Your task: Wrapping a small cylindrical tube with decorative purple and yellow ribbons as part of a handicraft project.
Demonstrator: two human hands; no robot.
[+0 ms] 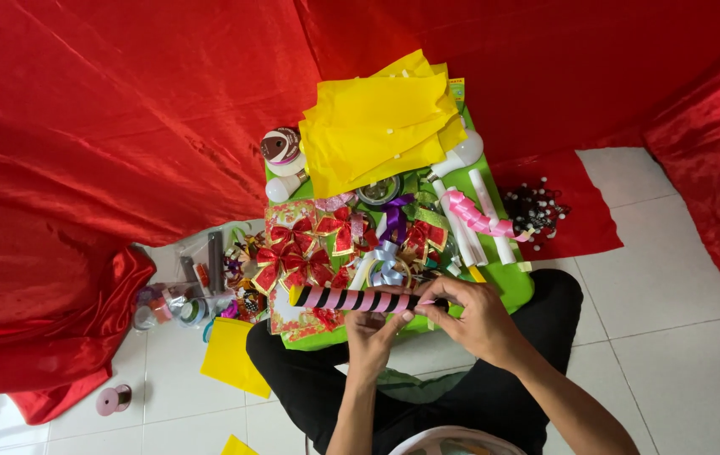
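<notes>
Over the near edge of a green tray (513,285) resting on the person's lap, both hands hold a slim stick wound in pink and black stripes (351,299), which lies level and crosswise with its yellow tip pointing to the left. My judgement is that the winding could slacken or slide along the stick if either grip eases, since the pink ribbon seems to be held down only by finger pressure at the right end; a loosened end would likely unspool the neat stripes. Another risk is an elbow or wrist nudging the crowded tray, where red and gold bows (301,248), a silver curled ribbon (385,265) and white tubes wrapped in pink (478,221) sit packed together beneath a stack of yellow paper sheets (377,126); they could spill onto the white floor tiles (671,286). The left hand (370,333) comes up from below, fingers curled and grasping the stick near its middle. The right hand (476,313) reaches across from the right, wrist bent, fingertips pinched closed around the stick's right end
</notes>
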